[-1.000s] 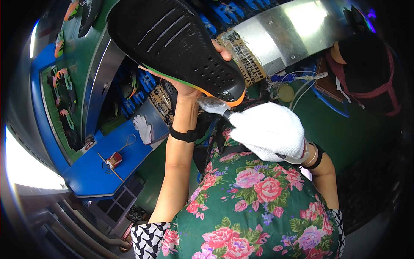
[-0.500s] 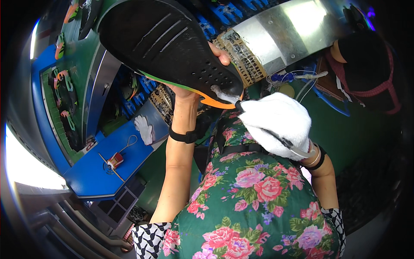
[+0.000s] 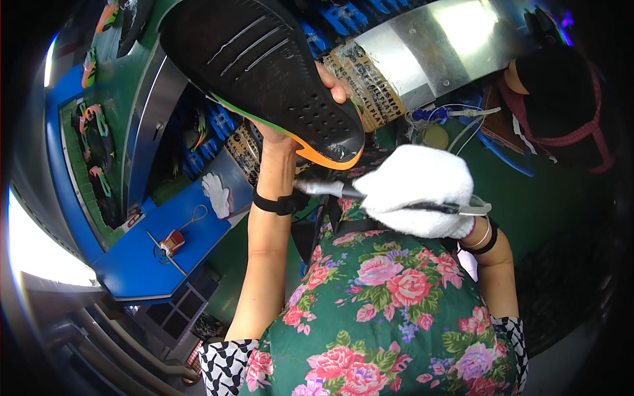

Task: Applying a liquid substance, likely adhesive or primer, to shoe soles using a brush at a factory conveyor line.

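My bare left hand [image 3: 276, 136] grips a large black shoe sole [image 3: 254, 69] from beneath, with fingertips curling over its right edge. The sole is tilted toward me. It has an orange and green rim, long grooves at the wide end and small holes by the heel. A wet-looking shine lies on the heel end. In a white glove, my right hand [image 3: 419, 191] is closed around a brush [image 3: 321, 187]. The brush's pale tip points left, below the heel and apart from it, close to my left wrist. The glove hides most of the handle.
On the blue table [image 3: 142, 261] at left lie a white glove [image 3: 216, 195] and a small red-and-white object [image 3: 173, 243]. A metal conveyor edge [image 3: 422, 56] with brown tape runs behind. Tubing [image 3: 456, 113] and a dark stool-like shape [image 3: 555, 92] are at right.
The brush has come off the sole's heel and swung down and left toward my left wrist. The sole has shifted slightly, and its heel is now uncovered.
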`<state>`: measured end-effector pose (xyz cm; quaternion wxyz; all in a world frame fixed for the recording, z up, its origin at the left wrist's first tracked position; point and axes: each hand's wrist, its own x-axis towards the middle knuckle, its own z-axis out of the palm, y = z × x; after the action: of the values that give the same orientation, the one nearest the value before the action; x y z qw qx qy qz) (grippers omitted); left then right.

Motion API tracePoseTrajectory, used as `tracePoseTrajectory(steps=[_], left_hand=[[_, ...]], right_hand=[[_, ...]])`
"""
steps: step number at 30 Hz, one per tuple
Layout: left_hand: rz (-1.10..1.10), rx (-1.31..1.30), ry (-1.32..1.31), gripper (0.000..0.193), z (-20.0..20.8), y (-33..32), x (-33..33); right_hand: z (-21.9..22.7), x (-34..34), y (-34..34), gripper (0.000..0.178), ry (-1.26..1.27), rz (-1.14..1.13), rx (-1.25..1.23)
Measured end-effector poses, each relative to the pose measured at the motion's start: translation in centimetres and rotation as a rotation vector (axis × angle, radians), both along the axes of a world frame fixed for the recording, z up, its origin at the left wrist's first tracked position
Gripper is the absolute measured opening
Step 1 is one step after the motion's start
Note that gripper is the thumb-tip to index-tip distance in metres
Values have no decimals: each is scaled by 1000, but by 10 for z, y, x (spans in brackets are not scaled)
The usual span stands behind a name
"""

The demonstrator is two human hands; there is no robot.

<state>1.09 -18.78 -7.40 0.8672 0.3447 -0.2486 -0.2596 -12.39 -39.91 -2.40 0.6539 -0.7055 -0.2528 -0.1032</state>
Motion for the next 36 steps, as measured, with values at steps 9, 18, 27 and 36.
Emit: tracePoseTrajectory(steps=[9,18,27,36], left_hand=[[-229,-42,31,105,-40,12,21],[-373,-10,384,124,-27,-6,-1],[-384,316,432,110,-25,-4,-5],[-220,660,416,93,-13,-15,-8]], right_hand=[[-10,-5,5,25,-144,-74,-270],[-8,-5,1,27,-56,-2,-210],[-5,-2,0,23,-16,-12,-219],[-13,1,-5,25,-27,108,-202]])
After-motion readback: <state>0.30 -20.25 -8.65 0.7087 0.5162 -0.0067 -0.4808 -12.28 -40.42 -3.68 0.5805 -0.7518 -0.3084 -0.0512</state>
